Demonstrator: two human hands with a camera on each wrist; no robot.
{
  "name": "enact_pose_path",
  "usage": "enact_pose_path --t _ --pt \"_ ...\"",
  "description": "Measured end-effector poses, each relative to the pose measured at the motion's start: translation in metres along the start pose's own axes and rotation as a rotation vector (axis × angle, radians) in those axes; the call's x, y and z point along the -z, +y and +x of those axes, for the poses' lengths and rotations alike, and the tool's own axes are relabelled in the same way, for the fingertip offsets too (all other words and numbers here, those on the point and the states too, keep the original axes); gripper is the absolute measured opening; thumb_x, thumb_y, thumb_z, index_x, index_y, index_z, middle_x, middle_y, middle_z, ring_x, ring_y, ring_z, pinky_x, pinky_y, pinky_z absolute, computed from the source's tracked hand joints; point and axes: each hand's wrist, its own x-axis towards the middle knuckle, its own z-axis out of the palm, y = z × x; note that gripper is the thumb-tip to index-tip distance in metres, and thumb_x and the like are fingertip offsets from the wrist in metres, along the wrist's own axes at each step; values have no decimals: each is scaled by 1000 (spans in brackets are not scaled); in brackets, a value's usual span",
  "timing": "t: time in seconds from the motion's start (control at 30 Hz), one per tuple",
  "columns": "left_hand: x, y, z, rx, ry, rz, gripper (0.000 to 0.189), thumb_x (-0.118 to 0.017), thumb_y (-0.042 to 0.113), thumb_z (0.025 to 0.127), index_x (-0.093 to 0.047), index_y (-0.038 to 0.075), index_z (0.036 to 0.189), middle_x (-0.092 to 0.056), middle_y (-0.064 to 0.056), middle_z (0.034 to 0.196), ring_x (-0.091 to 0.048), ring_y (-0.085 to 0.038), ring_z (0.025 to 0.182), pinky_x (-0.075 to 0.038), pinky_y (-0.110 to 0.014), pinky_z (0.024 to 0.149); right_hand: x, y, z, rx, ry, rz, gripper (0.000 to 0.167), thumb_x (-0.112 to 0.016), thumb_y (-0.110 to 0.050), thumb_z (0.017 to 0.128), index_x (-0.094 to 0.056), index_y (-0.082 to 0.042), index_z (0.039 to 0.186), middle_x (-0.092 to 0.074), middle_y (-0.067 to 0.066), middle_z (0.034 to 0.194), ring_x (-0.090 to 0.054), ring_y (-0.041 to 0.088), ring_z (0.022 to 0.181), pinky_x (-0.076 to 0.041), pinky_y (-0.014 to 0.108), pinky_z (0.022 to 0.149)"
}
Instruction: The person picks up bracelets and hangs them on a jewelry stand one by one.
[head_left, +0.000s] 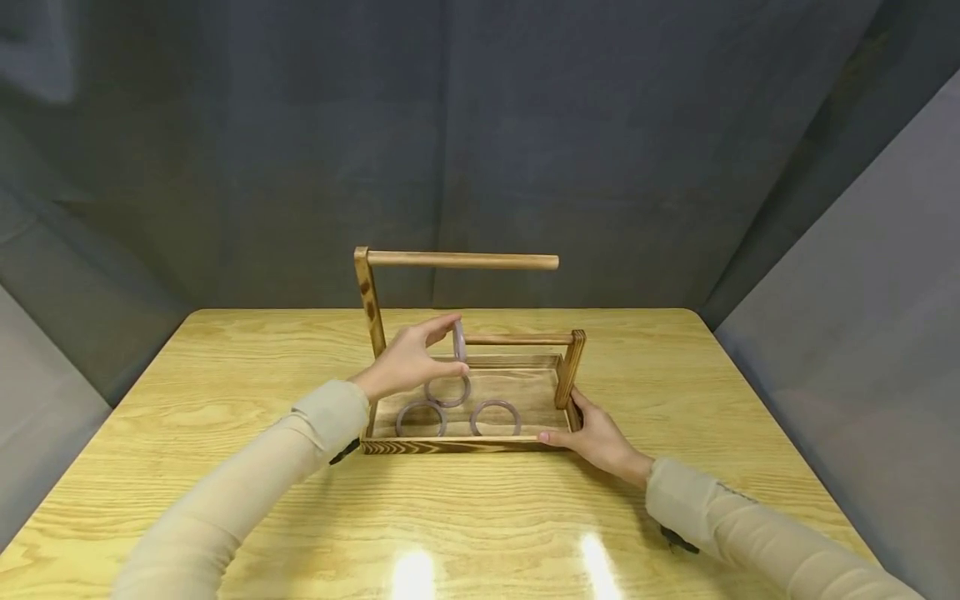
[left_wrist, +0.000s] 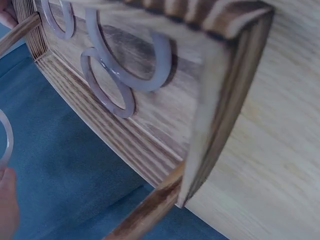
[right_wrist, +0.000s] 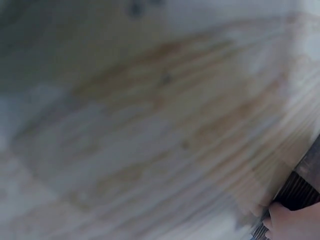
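My left hand (head_left: 412,358) pinches a pale lilac bangle (head_left: 459,340) between thumb and fingers, held upright above a wooden tray stand (head_left: 457,446). This bangle is beside the left end of the lower wooden rod (head_left: 517,339); whether it encircles the rod I cannot tell. Three similar bangles lie in the tray: one at the back (head_left: 447,405), one front left (head_left: 421,404), one front right (head_left: 495,403). At the tray's front right corner my right hand (head_left: 600,437) grips the edge, thumb on the front rim. The left wrist view shows the held bangle (left_wrist: 9,137) only partly.
A higher rod (head_left: 465,260) runs rightward from the tall left post (head_left: 369,300), its right end free. The short right post (head_left: 571,367) carries the lower rod. Everything stands on a wood-grain table (head_left: 480,517), with dark grey cloth (head_left: 480,150) behind.
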Motion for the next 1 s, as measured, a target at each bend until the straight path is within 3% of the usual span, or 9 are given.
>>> enact_pose_path --t 0.27,0.53,1.0 --pt "-3 5 11 -8 -34 42 81 -76 40 73 -35 26 142 -38 -1 145 -36 -22 133 -33 -39 108 -3 0 2 -7 -12 -3 107 -72 -45 75 -3 -6 148 -8 20 152 -12 39 138 -26 54 108" --pt "-8 8 21 -11 -108 104 84 -75 41 73 -31 25 143 -36 -3 146 -35 -25 133 -33 -42 108 -5 1 2 -18 -9 9 108 -72 -43 75 -2 -6 148 -8 20 152 -11 38 138 -26 54 108" --pt "-11 25 46 -121 -141 188 81 -74 44 74 -37 17 140 -39 -4 144 -38 -21 131 -34 -36 108 -3 0 4 9 -5 13 106 -72 -42 76 -3 -8 148 -10 21 152 -13 39 138 -28 54 107"
